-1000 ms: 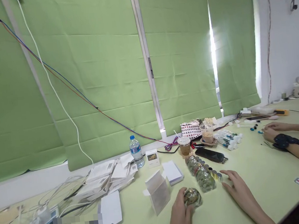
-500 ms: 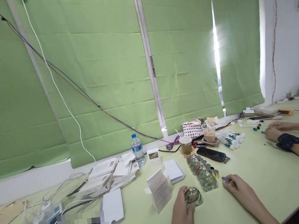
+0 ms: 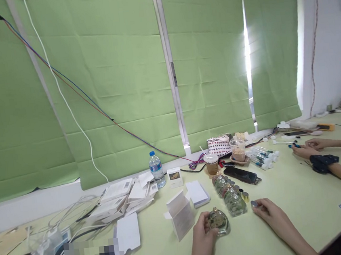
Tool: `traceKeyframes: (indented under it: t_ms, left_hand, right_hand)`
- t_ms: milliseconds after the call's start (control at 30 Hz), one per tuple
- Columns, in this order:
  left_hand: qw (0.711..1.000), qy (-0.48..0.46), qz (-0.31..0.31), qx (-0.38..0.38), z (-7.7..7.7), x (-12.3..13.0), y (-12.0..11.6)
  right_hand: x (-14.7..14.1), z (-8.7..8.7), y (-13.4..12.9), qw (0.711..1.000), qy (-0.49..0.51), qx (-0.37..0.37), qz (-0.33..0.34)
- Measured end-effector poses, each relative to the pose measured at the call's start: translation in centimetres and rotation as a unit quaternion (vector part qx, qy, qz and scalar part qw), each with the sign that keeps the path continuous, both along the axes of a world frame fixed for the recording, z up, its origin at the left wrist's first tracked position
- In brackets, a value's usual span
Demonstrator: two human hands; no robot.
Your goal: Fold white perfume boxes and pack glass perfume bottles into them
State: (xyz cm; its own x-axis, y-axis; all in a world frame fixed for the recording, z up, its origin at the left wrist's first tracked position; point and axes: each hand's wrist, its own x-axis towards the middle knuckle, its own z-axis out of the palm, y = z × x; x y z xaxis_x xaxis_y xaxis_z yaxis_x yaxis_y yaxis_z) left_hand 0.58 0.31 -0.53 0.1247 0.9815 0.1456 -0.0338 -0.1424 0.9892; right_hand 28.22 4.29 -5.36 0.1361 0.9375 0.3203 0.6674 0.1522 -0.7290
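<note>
Near the table's front, my left hand point(image 3: 204, 232) is closed around the side of a round, flattened glass bottle point(image 3: 218, 221). It looks like a perfume bottle, with a small gold neck on top. To its right, my right hand point(image 3: 267, 211) pinches a small silver cap point(image 3: 254, 204) between thumb and fingers, low over the table. Between and beyond the two hands runs a row of similar glass bottles point(image 3: 235, 202). Several small caps lie along that row's right side, a gold cap point(image 3: 245, 196) among them. An open white carton point(image 3: 181, 217) stands left of my left hand.
Flattened white cartons point(image 3: 114, 202), a water bottle point(image 3: 157, 170) and cables lie on the left. Behind the bottles are a phone point(image 3: 241, 175) and two drink cups point(image 3: 211, 163). At right, a co-worker's hands point(image 3: 308, 149) handle small blue-tipped parts near several tubes point(image 3: 263, 157).
The glass bottle in my left hand has tipped, so its gold neck now points away from me. My right hand keeps the silver cap. The co-worker's hands have shifted left.
</note>
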Motion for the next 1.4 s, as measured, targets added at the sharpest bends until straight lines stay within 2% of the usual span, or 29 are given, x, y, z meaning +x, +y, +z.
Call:
traceKeyframes:
  t_ms: [133, 300, 467, 567, 667, 833, 933, 1033, 1100, 1167, 1267, 1333, 1400]
  left_hand:
    - [1.000, 0.019, 0.002, 0.025, 0.2, 0.0, -0.1]
    - [0.998, 0.052, 0.010, 0.039, -0.1, 0.0, -0.2]
    - [0.995, 0.086, 0.029, 0.040, -0.4, 0.1, -0.2]
    - [0.996, 0.072, 0.040, 0.038, -0.4, 0.5, -0.3]
    - [0.997, 0.070, 0.017, 0.039, 0.0, 0.6, -0.5]
    - [0.992, 0.094, -0.015, 0.077, 0.3, 0.2, -0.5]
    - [0.987, 0.124, -0.006, 0.099, -0.4, -0.2, -0.2]
    - [0.981, 0.152, 0.032, 0.115, -1.4, -0.5, 0.3]
    - [0.979, 0.159, 0.062, 0.113, -1.9, -0.6, 0.4]
    - [0.976, 0.166, 0.094, 0.108, -2.0, -0.6, 0.4]
    - [0.954, 0.198, 0.153, 0.164, -1.6, -0.4, -0.1]
    - [0.929, 0.223, 0.178, 0.236, -1.3, 0.0, -0.6]
    - [0.909, 0.241, 0.167, 0.296, -1.1, 0.5, -1.3]
  right_hand:
    - [-0.3, 0.5, -0.1, 1.000, -0.016, 0.015, 0.000]
    - [-0.4, 1.2, 0.3, 0.998, -0.059, 0.021, -0.031]
    - [0.7, 0.7, 1.3, 0.996, -0.079, 0.006, -0.051]
    - [1.0, 0.3, 1.9, 0.989, -0.115, 0.063, -0.067]
    - [0.4, 0.6, 2.4, 0.970, -0.197, 0.117, -0.077]
    - [-1.3, 2.1, 3.3, 0.961, -0.250, 0.091, -0.073]
    - [-1.5, 2.8, 3.1, 0.974, -0.192, 0.113, -0.051]
    - [-1.5, 3.0, 1.8, 0.991, -0.035, 0.129, -0.029]
    - [-1.7, 2.9, 0.3, 0.990, 0.093, 0.102, 0.012]
    - [-2.1, 2.4, -1.3, 0.979, 0.177, 0.051, 0.085]
    - [-2.6, 1.2, -3.4, 0.973, 0.177, -0.028, 0.148]
    - [-2.7, 0.7, -4.4, 0.980, 0.135, -0.041, 0.141]
    - [-2.6, 0.5, -5.0, 0.988, 0.097, -0.037, 0.112]
